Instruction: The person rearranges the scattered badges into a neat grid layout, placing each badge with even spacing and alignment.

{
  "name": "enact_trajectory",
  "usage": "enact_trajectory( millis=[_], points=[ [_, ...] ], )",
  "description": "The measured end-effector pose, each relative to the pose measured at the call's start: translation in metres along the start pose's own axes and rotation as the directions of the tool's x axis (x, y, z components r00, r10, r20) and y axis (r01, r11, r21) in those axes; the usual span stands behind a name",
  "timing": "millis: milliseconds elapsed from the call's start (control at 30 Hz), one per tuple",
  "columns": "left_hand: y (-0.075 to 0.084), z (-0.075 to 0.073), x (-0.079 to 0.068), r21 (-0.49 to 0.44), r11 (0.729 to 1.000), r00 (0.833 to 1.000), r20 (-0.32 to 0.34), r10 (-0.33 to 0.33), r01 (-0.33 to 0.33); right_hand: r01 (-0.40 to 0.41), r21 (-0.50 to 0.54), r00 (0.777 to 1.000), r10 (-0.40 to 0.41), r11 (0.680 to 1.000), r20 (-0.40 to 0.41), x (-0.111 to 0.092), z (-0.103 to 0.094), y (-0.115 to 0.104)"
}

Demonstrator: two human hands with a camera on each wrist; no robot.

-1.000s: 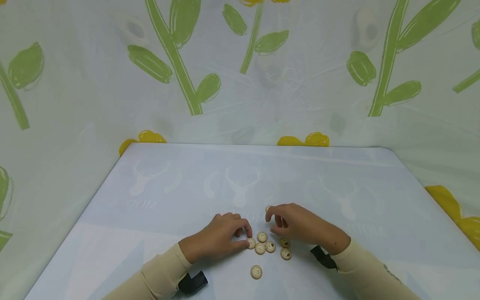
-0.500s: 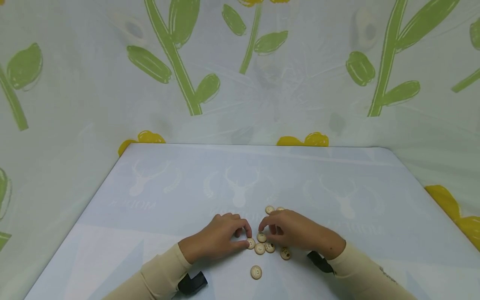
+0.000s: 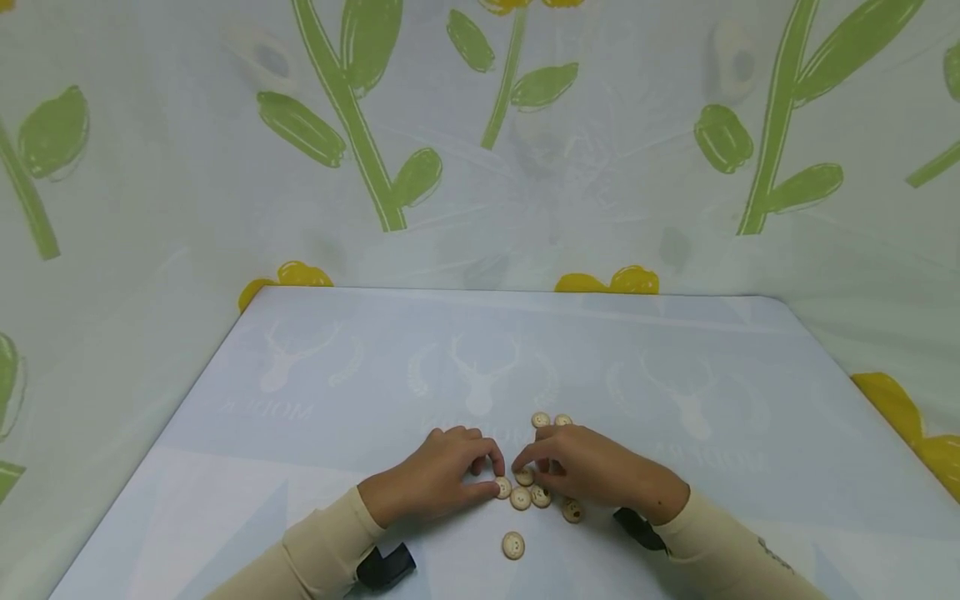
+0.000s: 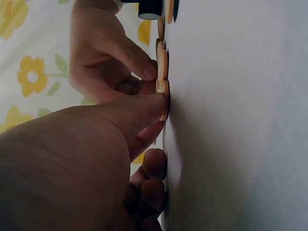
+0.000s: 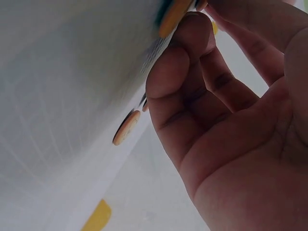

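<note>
Several round wooden discs with small dark faces printed on them lie on the table. My left hand [image 3: 442, 473] rests at the left of the cluster, thumb and index finger pinching the edges of one disc [image 3: 504, 489]. My right hand [image 3: 600, 462] comes in from the right and pinches another disc [image 3: 523, 478] between thumb and index finger, partly covering it. Below these sit a middle disc [image 3: 521, 499] and a disc with a dark mark [image 3: 540, 497]. In the left wrist view, the left thumb lies against a disc [image 4: 163, 87] standing close to its neighbour.
A lone disc [image 3: 513, 546] lies nearer the person, and another [image 3: 572, 511] below the right hand. Two discs, one [image 3: 541, 419] left of the other [image 3: 562, 420], lie behind it. The pale table [image 3: 480, 333] meets a flower-patterned cloth [image 3: 600, 192] at its far edge.
My right hand has moved left and toward the person onto a disc in the cluster, uncovering the two far discs and covering one on the right. My left hand has stayed put.
</note>
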State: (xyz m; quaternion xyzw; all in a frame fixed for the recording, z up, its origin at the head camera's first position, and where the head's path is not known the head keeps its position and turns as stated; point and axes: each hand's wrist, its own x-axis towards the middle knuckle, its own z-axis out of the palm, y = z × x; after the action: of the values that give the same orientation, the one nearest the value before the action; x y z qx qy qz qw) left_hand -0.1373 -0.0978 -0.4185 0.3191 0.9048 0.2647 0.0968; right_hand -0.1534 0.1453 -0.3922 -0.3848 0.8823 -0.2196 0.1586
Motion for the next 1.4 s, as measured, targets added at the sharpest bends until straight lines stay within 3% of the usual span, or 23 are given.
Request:
enact_trajectory(
  millis=[1167,1400],
  points=[
    [0.0012,0.0009,-0.0006,-0.014,1.0,1.0,-0.004,-0.011,0.011,-0.058,-0.033,0.998,0.058,0.998,0.014,0.0013,0.0011,-0.0005],
    [0.0008,0.0012,-0.0013,-0.003,1.0,1.0,-0.025,0.004,-0.004,-0.057,-0.061,0.998,0.056,0.997,-0.016,0.0,-0.0034,-0.0004]
  ],
)
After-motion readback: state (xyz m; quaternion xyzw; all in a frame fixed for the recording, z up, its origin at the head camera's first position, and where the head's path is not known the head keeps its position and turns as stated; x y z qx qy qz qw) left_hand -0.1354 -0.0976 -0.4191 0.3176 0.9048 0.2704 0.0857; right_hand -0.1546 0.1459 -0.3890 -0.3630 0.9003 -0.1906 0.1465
